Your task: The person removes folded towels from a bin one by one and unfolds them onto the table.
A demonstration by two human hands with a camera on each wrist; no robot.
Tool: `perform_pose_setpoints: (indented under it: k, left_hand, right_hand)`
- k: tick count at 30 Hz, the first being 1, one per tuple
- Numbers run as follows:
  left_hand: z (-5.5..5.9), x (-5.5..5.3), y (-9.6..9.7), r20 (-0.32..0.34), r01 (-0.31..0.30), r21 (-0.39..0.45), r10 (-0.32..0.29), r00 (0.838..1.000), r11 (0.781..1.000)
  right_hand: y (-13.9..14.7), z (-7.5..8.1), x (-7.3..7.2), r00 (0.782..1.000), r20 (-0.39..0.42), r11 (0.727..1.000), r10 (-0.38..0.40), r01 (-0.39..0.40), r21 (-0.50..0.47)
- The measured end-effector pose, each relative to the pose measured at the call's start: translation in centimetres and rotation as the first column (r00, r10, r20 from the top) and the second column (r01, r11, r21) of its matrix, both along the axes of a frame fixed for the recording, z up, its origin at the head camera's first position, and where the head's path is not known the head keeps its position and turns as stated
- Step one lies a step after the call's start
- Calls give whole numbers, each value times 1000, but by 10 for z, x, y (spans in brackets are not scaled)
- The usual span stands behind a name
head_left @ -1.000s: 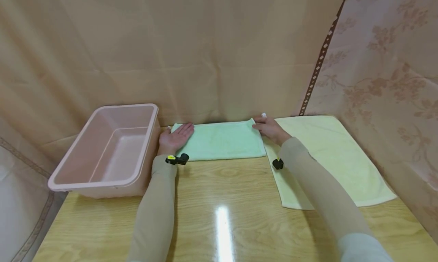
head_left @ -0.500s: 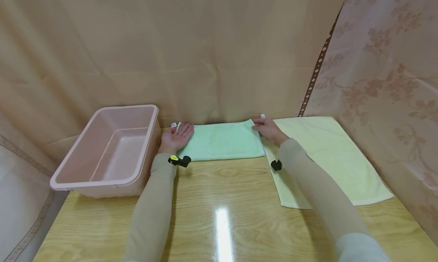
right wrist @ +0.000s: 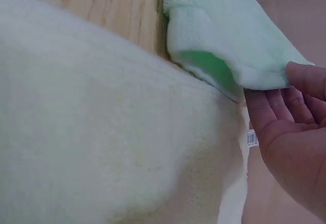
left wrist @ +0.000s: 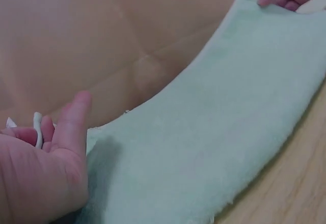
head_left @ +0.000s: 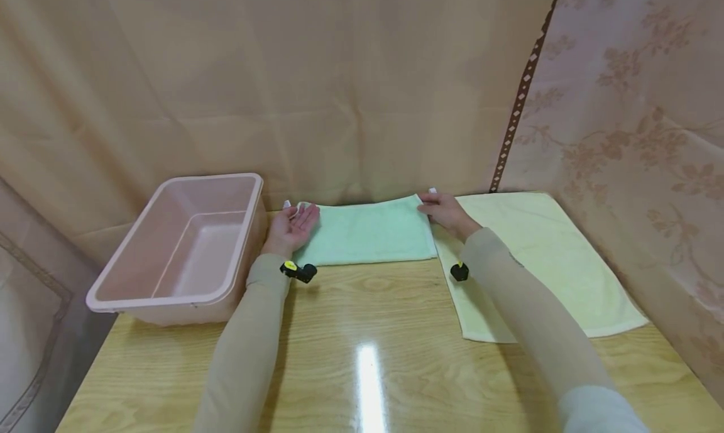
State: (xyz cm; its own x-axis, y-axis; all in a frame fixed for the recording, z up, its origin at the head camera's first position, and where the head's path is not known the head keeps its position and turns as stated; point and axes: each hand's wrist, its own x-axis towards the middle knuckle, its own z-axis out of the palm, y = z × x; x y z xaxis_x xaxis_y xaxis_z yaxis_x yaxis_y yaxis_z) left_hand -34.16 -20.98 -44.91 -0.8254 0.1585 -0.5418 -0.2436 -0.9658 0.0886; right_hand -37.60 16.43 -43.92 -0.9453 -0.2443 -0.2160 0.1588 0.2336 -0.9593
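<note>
A mint-green towel point(head_left: 367, 232), folded into a long strip, lies along the back of the table. My left hand point(head_left: 291, 229) is at its left end, palm turned up; in the left wrist view, the towel's corner point(left wrist: 38, 131) sticks up between the thumb and fingers, pinched there. With my right hand point(head_left: 447, 212) I pinch the far right corner, thumb on top and fingers beneath. That corner is slightly raised, and the right wrist view shows the gap between the towel's layers point(right wrist: 209, 68). Under my right forearm, a pale yellow towel point(head_left: 554, 263) is spread flat.
A pink plastic basin point(head_left: 243, 244) stands on the left of the wooden table point(head_left: 334, 339), close to my left forearm. A beige curtain point(head_left: 351, 93) hangs directly behind the towels. Patterned cloth point(head_left: 639, 137) closes off the right side.
My left hand has taken the mint towel's left corner between thumb and fingers, and that end is drawn up a little. My right hand keeps its grip nearly in place.
</note>
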Motion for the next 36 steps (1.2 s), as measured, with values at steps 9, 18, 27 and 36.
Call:
perform_pose_setpoints:
  k: [9,18,27,36]
  left_hand:
    - [-2,16,6,-117,227,-133,-243,963,965]
    - [-4,0,-4,-145,311,-196,-341,929,930]
    - [1,3,4,-134,351,-375,-424,896,858]
    - [-1,38,20,-120,312,-480,-413,903,820]
  right_hand:
    - [1,1,5,1000,-8,999,12,-12,40]
    - [-15,0,-3,1000,-7,993,-10,10,122]
    - [-20,-2,-4,995,-99,982,25,-6,188]
    - [-7,6,11,995,-73,982,71,-57,180]
